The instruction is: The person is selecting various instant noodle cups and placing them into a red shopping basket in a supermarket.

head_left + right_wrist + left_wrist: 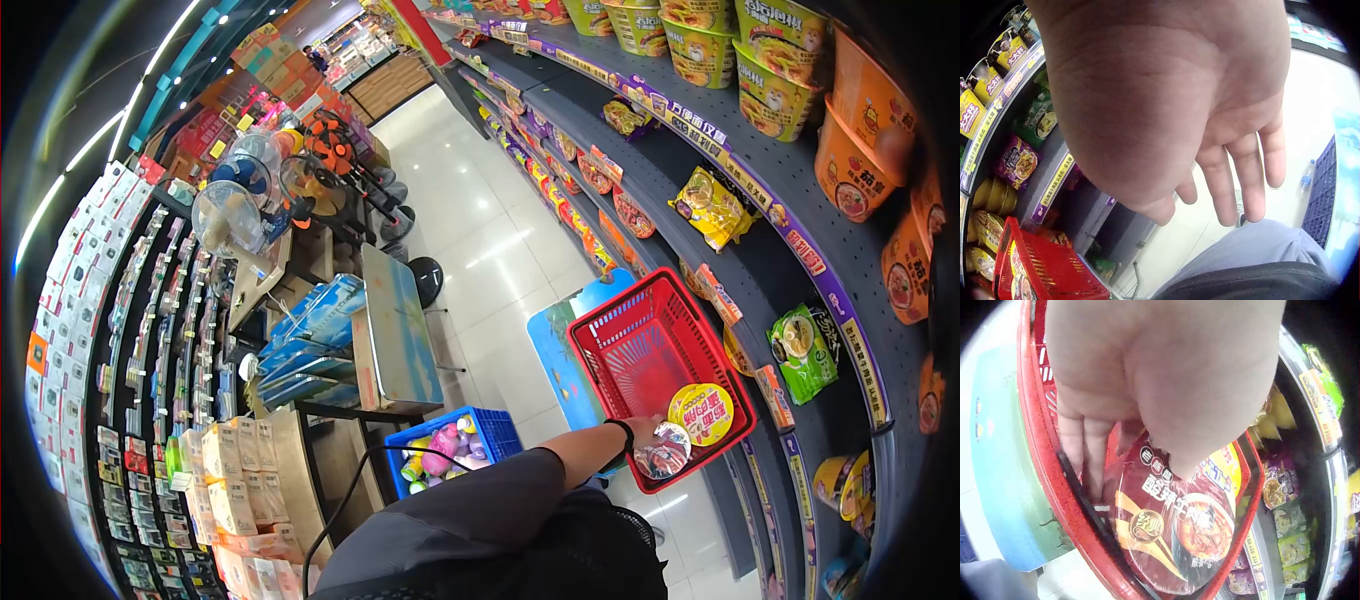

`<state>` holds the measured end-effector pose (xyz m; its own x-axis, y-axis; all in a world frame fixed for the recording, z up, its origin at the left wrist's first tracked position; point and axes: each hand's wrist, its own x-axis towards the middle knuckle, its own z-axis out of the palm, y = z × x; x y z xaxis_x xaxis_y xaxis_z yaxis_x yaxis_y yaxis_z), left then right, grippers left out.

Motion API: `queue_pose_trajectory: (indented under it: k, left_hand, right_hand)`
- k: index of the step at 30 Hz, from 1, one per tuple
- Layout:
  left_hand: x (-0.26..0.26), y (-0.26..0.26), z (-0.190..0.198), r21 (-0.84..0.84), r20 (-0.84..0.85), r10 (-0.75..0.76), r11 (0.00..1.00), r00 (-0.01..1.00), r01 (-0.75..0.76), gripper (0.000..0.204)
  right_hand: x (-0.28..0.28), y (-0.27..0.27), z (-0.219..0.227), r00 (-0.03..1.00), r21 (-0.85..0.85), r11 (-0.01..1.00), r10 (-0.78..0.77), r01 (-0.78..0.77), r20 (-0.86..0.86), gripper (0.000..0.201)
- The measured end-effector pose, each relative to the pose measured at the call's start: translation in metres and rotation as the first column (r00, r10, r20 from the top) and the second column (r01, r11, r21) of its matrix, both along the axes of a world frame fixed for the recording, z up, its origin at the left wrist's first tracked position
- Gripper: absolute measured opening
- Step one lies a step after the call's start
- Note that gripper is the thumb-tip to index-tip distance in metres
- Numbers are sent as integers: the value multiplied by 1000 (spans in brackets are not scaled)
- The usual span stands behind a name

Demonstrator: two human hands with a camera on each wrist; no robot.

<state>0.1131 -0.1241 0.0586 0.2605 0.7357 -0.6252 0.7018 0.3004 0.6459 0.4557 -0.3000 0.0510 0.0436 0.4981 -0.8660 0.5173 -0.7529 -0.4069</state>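
My left hand reaches into a red shopping basket at the right of the head view. It grips an instant noodle bowl with a dark red, plastic-wrapped lid, thumb across the lid and fingers down its side, by the basket's near end. A second noodle bowl, with a yellow lid, sits beside it in the basket. In the right wrist view my right hand hangs over the floor with fingers extended and nothing in it; the head view does not show it.
Shelves of noodle bowls and packets curve along the right. Under the basket is a blue patterned board. A blue crate of colourful items, folding tables and fans stand left of the tiled aisle.
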Motion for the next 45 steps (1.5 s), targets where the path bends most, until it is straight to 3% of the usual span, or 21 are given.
queue_pose_trajectory:
  k: [11, 14, 16, 17, 19, 22, 31, 38, 41, 45]
  left_hand:
    - [14, -3, -13, -8, -112, 70, 997, 991, -71, 52]
    - [20, -5, -6, -18, -122, 121, 992, 985, -124, 66]
    - [24, -10, 12, 63, -223, 55, 997, 973, -42, 93]
    - [24, -11, 9, 61, -223, 55, 997, 973, -42, 93]
    - [26, -13, 3, 43, -303, -106, 991, 947, 124, 119]
    - [29, -13, 5, 23, -343, -99, 993, 934, 113, 127]
    - [31, 0, -8, 26, -371, -112, 991, 922, 130, 130]
    - [37, -9, 24, -36, -458, -134, 991, 879, 132, 132]
    - [41, -18, 43, 4, -502, -82, 995, 861, 97, 127]
    - [51, -41, 54, 226, -399, 188, 969, 897, -102, 106]
  right_hand:
    - [-3, 22, -2, 1000, -25, 1000, 16, -17, -12, 27]
    - [-3, 25, -1, 1000, -31, 999, 17, -18, -18, 25]
    - [-2, 26, 0, 1000, -35, 999, 19, -20, -20, 25]
    - [-2, 28, -1, 1000, -37, 999, 17, -18, -19, 24]
    - [-2, 28, 0, 1000, -46, 999, 18, -18, -21, 23]
    - [-2, 29, 1, 1000, -51, 999, 18, -19, -21, 22]
    - [1, 34, 2, 999, -53, 998, 26, -28, -22, 19]
    - [14, 26, 10, 999, -19, 999, 36, -37, -35, 17]
    - [26, 19, 17, 997, 16, 999, 52, -52, -54, 17]
    - [59, -3, 33, 993, 66, 994, 89, -84, -81, 16]
